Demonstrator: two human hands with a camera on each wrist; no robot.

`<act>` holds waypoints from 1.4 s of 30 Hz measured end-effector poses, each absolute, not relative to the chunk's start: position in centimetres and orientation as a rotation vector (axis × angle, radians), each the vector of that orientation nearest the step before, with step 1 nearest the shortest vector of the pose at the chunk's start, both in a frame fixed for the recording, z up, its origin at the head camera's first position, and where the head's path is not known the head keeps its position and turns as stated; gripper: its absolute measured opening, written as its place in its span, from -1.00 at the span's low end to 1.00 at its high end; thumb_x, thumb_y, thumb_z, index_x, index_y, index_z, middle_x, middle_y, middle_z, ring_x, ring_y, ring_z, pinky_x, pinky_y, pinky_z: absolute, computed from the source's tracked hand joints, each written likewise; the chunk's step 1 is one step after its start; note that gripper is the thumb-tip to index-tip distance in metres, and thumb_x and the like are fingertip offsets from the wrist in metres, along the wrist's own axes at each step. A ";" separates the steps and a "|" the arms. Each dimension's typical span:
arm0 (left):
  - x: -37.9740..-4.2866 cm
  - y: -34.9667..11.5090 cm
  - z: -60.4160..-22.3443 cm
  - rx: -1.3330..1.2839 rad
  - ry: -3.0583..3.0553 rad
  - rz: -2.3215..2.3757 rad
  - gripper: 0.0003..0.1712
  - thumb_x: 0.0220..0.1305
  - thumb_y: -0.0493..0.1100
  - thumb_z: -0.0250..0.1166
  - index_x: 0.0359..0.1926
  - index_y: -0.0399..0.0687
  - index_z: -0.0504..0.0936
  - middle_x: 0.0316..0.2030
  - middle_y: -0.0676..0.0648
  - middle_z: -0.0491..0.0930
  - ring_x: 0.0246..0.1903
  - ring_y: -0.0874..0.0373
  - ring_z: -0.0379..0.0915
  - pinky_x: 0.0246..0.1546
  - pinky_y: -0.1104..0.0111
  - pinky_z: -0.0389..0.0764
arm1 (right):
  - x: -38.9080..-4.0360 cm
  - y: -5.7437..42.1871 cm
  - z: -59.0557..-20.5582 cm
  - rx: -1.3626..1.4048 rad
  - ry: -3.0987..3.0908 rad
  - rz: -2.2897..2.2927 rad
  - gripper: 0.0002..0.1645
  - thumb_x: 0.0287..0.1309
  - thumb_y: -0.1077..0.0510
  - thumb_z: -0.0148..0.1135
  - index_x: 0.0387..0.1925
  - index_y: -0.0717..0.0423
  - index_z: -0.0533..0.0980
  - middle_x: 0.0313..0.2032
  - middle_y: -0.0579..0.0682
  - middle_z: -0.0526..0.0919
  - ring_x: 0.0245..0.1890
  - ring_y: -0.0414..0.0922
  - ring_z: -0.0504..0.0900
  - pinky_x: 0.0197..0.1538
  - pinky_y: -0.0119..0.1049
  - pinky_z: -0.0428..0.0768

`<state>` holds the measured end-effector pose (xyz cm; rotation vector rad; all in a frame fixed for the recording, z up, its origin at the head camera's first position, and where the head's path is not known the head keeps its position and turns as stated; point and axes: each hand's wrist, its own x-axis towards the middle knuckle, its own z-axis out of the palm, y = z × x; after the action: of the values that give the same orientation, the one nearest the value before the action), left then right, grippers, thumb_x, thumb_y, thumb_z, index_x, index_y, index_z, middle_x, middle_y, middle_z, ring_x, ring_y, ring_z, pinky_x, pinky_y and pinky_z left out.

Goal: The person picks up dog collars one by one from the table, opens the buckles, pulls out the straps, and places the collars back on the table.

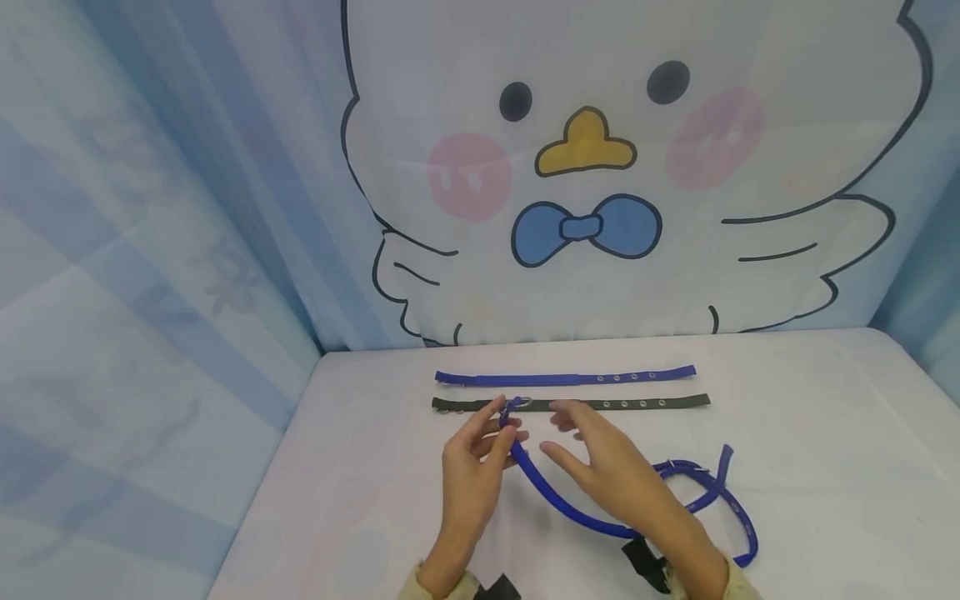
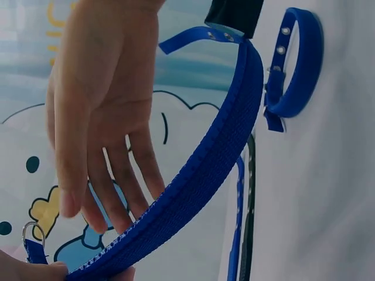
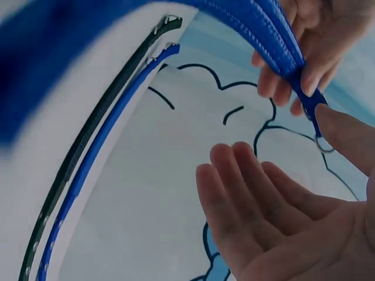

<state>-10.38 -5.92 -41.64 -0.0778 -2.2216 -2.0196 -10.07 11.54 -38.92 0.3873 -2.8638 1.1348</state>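
Note:
My left hand [image 1: 472, 479] holds a blue collar [image 1: 558, 500] near its buckle end, pinched between thumb and fingers. A metal ring [image 2: 34, 233] shows at that end in the left wrist view. From there the strap sags in a curve toward the right forearm, its punched tail free in the left wrist view. My right hand [image 1: 607, 467] hovers beside the held end, fingers spread and loosely bent. In the right wrist view its palm is turned up with nothing in it, and the thumb [image 3: 345, 137] overlaps the strap by the ring.
A second blue collar [image 1: 750, 525], fastened in a loop, lies right of the right forearm. Farther back on the white table [image 1: 360, 433], a blue collar [image 1: 525, 380] and a dark green collar [image 1: 637, 405] lie straight and parallel. A cartoon-printed curtain [image 1: 585, 300] hangs behind.

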 end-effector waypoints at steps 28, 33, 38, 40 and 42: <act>-11.1 -8.0 -41.2 0.047 -2.123 -2.055 -0.73 0.25 -0.24 0.39 -0.03 -0.18 0.73 -0.18 -0.19 0.72 -0.21 0.05 0.73 -0.22 0.37 0.73 | -11.0 11.1 -41.1 0.661 -2.936 1.521 -0.76 0.27 0.02 0.32 -0.18 0.11 0.65 -0.40 -0.08 0.72 -0.39 -0.26 0.63 -0.35 -0.45 0.60; -11.6 -9.1 -41.3 0.072 -2.096 -2.011 -0.73 0.21 -0.29 0.41 -0.05 -0.22 0.74 -0.21 -0.21 0.70 -0.27 0.07 0.73 -0.23 0.36 0.73 | -11.0 11.7 -41.0 0.627 -2.939 1.519 -0.76 0.21 0.06 0.37 -0.16 0.11 0.66 -0.39 -0.08 0.72 -0.40 -0.24 0.63 -0.37 -0.46 0.61; -12.0 -10.3 -41.3 0.096 -2.035 -2.031 -0.72 0.18 -0.35 0.42 -0.05 -0.27 0.73 -0.22 -0.26 0.71 -0.31 0.09 0.73 -0.24 0.34 0.74 | -11.0 12.6 -41.1 0.620 -2.958 1.549 -0.74 0.19 0.15 0.38 -0.10 0.18 0.66 -0.39 -0.04 0.72 -0.41 -0.14 0.64 -0.41 -0.46 0.62; -12.1 -10.7 -41.3 0.106 -2.019 -2.033 -0.71 0.18 -0.36 0.42 -0.05 -0.28 0.73 -0.22 -0.27 0.71 -0.32 0.11 0.74 -0.24 0.34 0.74 | -10.9 13.1 -41.2 0.626 -2.965 1.559 -0.73 0.19 0.17 0.38 -0.08 0.20 0.67 -0.40 -0.04 0.72 -0.42 -0.10 0.64 -0.43 -0.45 0.62; -12.3 -11.1 -41.2 0.118 -2.017 -2.027 -0.71 0.17 -0.37 0.42 -0.04 -0.29 0.72 -0.22 -0.27 0.71 -0.32 0.12 0.74 -0.24 0.34 0.73 | -10.9 13.6 -41.3 0.634 -2.968 1.566 -0.71 0.19 0.18 0.37 -0.07 0.21 0.67 -0.39 -0.04 0.72 -0.42 -0.09 0.64 -0.44 -0.44 0.62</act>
<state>-12.27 -11.12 -41.24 0.1178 -2.0171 -2.0268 -10.93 13.65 -41.26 0.6338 -2.9677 1.5662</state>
